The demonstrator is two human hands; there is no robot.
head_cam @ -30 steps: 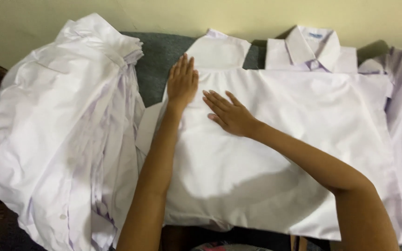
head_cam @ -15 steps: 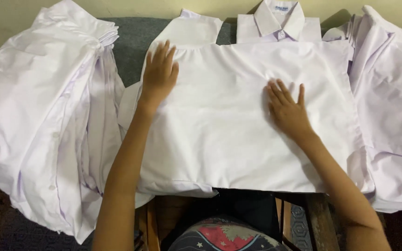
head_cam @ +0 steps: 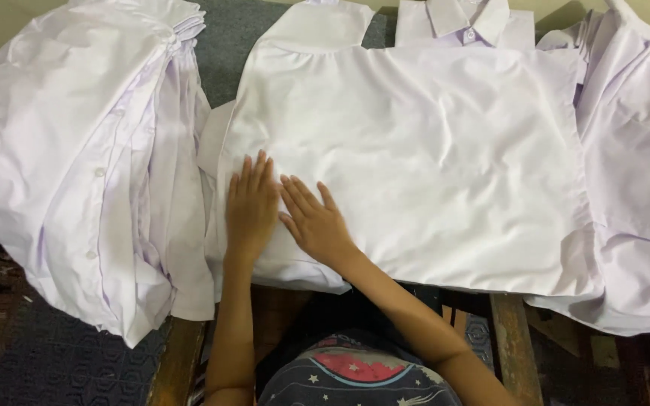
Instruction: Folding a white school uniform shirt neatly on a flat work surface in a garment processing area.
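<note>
A white shirt [head_cam: 430,150] lies spread flat, back up, across the work surface in front of me. My left hand [head_cam: 251,207] rests palm down on its lower left corner, fingers together and pointing away. My right hand [head_cam: 316,224] lies flat right beside it on the same corner, fingers spread, nearly touching the left hand. Neither hand grips the cloth; both press on it.
A thick pile of white shirts [head_cam: 84,158] sits at the left, hanging over the edge. More white shirts [head_cam: 633,173] are heaped at the right. A folded collared shirt [head_cam: 464,22] lies at the back. Grey cloth [head_cam: 227,37] covers the surface; wooden slats [head_cam: 509,338] show below.
Both hands have slid from the upper and middle parts of the shirt down to its lower left corner, ending side by side. The view has shifted slightly downward.
</note>
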